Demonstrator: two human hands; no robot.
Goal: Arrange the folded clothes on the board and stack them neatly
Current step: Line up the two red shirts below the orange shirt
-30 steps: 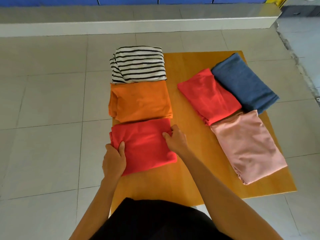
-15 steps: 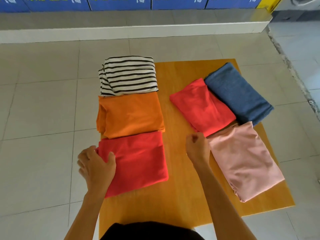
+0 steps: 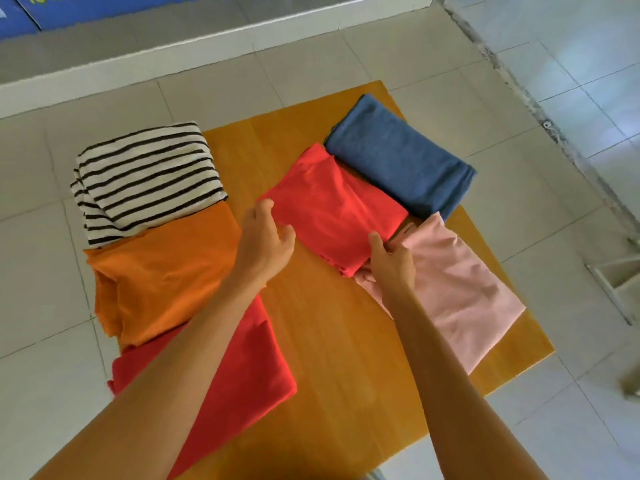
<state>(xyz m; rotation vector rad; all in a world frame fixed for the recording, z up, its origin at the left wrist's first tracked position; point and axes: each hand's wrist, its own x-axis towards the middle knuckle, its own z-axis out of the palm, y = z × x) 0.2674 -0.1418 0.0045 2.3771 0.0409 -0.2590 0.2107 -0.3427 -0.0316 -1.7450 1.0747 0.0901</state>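
Note:
A wooden board (image 3: 332,341) lies on the tiled floor with folded clothes in two rows. On the left are a striped garment (image 3: 145,178), an orange one (image 3: 162,271) and a red one (image 3: 242,372). On the right are a blue one (image 3: 401,154), a second red one (image 3: 332,206) and a pink one (image 3: 457,292). My left hand (image 3: 265,244) is open at the near left edge of the second red garment. My right hand (image 3: 391,261) pinches that garment's near corner, where it overlaps the pink one.
A white raised ledge (image 3: 207,46) runs along the back, with blue boxes (image 3: 20,12) beyond it. A cracked floor seam (image 3: 519,81) runs down the right side. A white frame (image 3: 620,282) lies at the right edge.
Both hands left the near-left red garment and moved right to the second red garment. The right hand now grips its corner. The camera tilted and shifted.

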